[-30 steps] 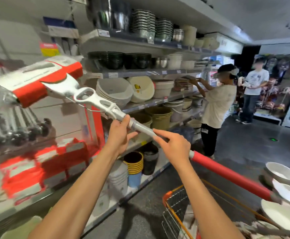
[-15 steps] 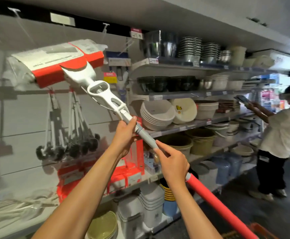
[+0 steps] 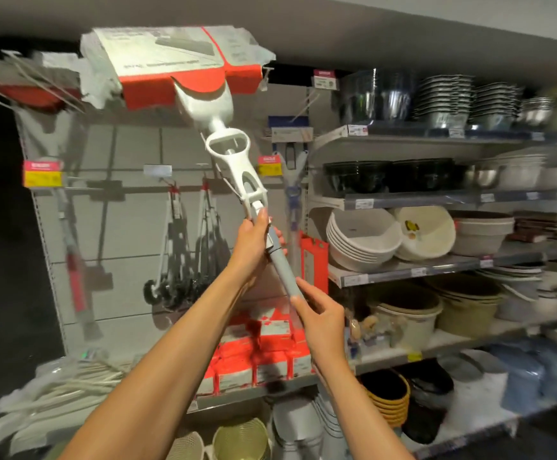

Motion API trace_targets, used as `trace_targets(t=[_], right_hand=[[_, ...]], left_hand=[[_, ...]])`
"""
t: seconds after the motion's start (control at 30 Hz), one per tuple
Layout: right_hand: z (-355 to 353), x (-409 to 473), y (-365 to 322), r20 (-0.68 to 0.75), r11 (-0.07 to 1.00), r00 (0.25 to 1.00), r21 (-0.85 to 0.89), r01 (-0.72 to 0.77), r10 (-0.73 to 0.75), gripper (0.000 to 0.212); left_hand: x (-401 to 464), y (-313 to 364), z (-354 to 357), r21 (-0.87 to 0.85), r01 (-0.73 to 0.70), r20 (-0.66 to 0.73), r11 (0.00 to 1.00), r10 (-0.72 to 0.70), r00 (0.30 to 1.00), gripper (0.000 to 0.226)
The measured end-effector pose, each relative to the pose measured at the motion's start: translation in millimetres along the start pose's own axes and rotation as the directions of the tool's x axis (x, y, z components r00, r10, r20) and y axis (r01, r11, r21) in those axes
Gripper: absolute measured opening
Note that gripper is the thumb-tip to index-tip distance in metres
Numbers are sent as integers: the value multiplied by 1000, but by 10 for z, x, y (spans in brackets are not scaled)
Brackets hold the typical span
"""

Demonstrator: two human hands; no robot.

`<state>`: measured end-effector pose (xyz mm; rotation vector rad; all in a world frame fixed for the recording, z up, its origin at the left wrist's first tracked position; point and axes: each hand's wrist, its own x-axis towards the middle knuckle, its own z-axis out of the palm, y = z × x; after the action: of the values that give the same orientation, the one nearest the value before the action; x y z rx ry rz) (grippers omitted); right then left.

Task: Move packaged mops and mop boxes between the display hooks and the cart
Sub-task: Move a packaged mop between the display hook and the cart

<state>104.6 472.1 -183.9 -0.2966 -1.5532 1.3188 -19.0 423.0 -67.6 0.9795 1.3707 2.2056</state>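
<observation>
Head view: packaged mop (image 3: 234,167) held up high on a slant, wrapped red-and-white head near the top of the display wall (image 3: 131,234), grey handle running down toward the camera. Left hand (image 3: 253,242) wrapped round the handle just under the white wringer part, right hand (image 3: 320,315) gripping it lower down. Below the mop, red mop boxes (image 3: 257,356) stacked on a shelf; right of it, stacked bowls (image 3: 363,240).
</observation>
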Motion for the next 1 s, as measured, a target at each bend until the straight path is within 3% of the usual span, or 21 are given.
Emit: trace_targets(t=[0.27,0.37,0.57,0.73,0.9,1.0], right_hand=[[-44,264,214,233,979,960,92,-183,158,21],[20,496,79,252,955,952,196,-223,171,22],[300,1129,-412,347,978,938,188,-88,18,37],[690,1478,-635,464,980,885,159,-122,35,51],[1062,1623,-651,454,991,888,135,7,-68,19],[1234,1666,-624,401,991,912,134,30,-82,15]], left_hand=[[59,-135,-137,36,-45,92,998,42,995,26],[9,-174,-148,31,-42,104,999,38,994,32],[-71,-172,-260,102,-50,80,994,42,996,21],[-93,-190,-366,128,-58,101,990,45,994,30],[39,-190,-594,141,-56,154,988,34,987,37],[149,-201,-796,156,-50,179,987,22,984,38]])
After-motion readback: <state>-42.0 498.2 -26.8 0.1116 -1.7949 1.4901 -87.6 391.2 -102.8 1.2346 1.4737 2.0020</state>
